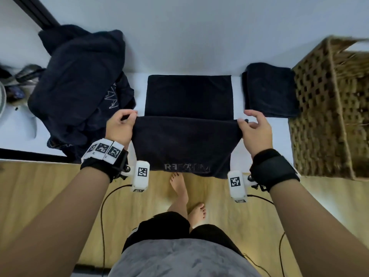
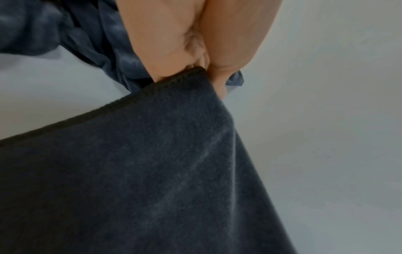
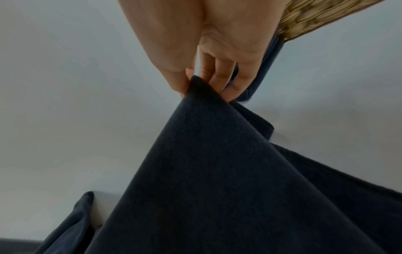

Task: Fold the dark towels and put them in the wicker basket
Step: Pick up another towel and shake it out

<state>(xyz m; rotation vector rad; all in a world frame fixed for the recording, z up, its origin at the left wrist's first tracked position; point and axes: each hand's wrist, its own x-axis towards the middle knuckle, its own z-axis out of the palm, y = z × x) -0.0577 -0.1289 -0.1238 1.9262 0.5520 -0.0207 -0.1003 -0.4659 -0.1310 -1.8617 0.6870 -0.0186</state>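
A dark towel lies on the white table, its far half flat and its near half lifted. My left hand pinches the towel's left corner. At the other end my right hand pinches the right corner. The towel hangs taut between the two hands; faint lettering shows near its lower hem. A folded dark towel lies to the right, beside the wicker basket. The basket stands at the table's right end.
A heap of dark cloth is piled at the table's left. The pale wall runs behind the table. Wooden floor, my bare feet and trailing cables lie below the table's front edge.
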